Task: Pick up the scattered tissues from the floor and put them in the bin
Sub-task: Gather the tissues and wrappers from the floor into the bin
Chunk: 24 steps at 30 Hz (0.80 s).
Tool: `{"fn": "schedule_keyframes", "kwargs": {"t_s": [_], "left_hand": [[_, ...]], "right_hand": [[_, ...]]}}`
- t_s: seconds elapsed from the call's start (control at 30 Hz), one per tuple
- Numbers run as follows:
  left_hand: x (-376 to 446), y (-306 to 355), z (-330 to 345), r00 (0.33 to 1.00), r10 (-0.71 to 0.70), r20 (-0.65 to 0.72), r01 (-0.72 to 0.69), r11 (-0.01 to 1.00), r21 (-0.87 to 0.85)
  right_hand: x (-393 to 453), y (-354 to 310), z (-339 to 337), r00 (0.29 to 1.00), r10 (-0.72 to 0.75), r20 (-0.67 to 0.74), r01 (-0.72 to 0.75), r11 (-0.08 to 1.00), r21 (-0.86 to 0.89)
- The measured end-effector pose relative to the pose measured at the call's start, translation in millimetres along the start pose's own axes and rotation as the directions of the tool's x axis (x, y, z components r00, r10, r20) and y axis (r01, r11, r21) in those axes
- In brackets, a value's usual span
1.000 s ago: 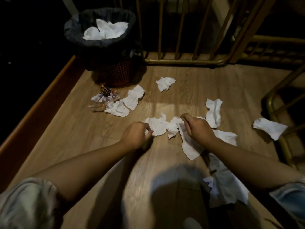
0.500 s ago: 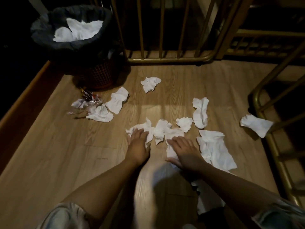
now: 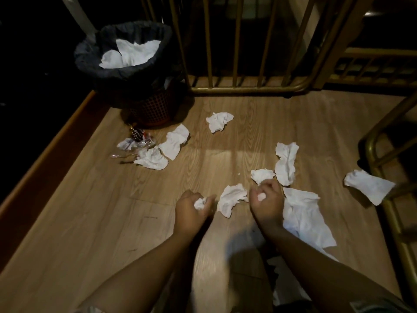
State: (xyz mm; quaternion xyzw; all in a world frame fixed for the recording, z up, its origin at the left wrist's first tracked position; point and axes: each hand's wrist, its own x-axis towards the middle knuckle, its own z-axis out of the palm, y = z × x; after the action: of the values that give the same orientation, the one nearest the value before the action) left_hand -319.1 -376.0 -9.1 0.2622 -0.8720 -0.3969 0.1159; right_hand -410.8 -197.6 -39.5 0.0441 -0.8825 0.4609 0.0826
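Black-lined bin [image 3: 126, 71] holds white tissues [image 3: 133, 53]; left hand [image 3: 191, 207], right hand [image 3: 267, 199] fingers each curled round crumpled tissue.

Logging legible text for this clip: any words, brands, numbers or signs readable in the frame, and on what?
None can be read.
The wrappers beside the bin carry coloured print, too small and blurred to read.
The tissues, such as the one by the railing, show faint marks only, no legible text.
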Motion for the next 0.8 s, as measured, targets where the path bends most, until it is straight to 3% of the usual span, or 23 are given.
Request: {"fn": "schedule_keyframes", "kwargs": {"t_s": [0.1, 0.17, 0.23, 0.3, 0.4, 0.5, 0.57, 0.67, 0.8], "left_hand": [[16.6, 22.0, -10.3, 0.997, -0.081, -0.006, 0.081, 0.996, -0.023], [28.1, 36.9, -18.7, 0.994, -0.105, -0.011, 0.105, 0.994, 0.024], [39.8, 51.5, -29.0, 0.996, -0.084, -0.025, 0.086, 0.994, 0.061], [51.7, 67.8, -39.4, 0.999, -0.035, -0.04, 0.04, 0.992, 0.12], [71.4, 87.5, -48.3, 0.999, -0.003, -0.054, 0.014, 0.979, 0.204], [91.9, 96.0, -46.4, 1.0, 0.006, -0.008, -0.003, 0.961, 0.276], [106.1, 99.5, -45.8, 0.997, 0.028, 0.073, -0.049, 0.953, 0.297], [124.3, 103.8, -51.9, 0.958, 0.084, 0.275, -0.165, 0.944, 0.286], [152.1, 107.7, -65.1, 0.811, 0.14, 0.568, -0.414, 0.823, 0.388]], "right_hand": [[11.4, -16.7, 0.6, 0.991, 0.076, -0.108, -0.064, 0.992, 0.11], [8.4, -30.7, 3.9, 0.994, 0.101, 0.05, -0.108, 0.979, 0.175], [-1.7, -35.9, 13.5, 0.965, -0.01, 0.264, -0.022, 0.993, 0.117], [-13.2, -30.6, 25.6, 0.892, -0.149, 0.426, 0.161, 0.987, 0.007], [-31.1, -14.0, 36.8, 0.731, -0.206, 0.65, 0.374, 0.918, -0.13], [-38.0, -0.8, 32.2, 0.602, -0.273, 0.75, 0.5, 0.862, -0.087], [-29.6, 2.5, 24.5, 0.617, -0.297, 0.729, 0.475, 0.879, -0.045], [-2.5, -9.5, 11.9, 0.749, -0.21, 0.628, 0.319, 0.946, -0.065], [44.2, -60.5, 3.4, 0.856, -0.118, 0.503, 0.173, 0.983, -0.063]]}}
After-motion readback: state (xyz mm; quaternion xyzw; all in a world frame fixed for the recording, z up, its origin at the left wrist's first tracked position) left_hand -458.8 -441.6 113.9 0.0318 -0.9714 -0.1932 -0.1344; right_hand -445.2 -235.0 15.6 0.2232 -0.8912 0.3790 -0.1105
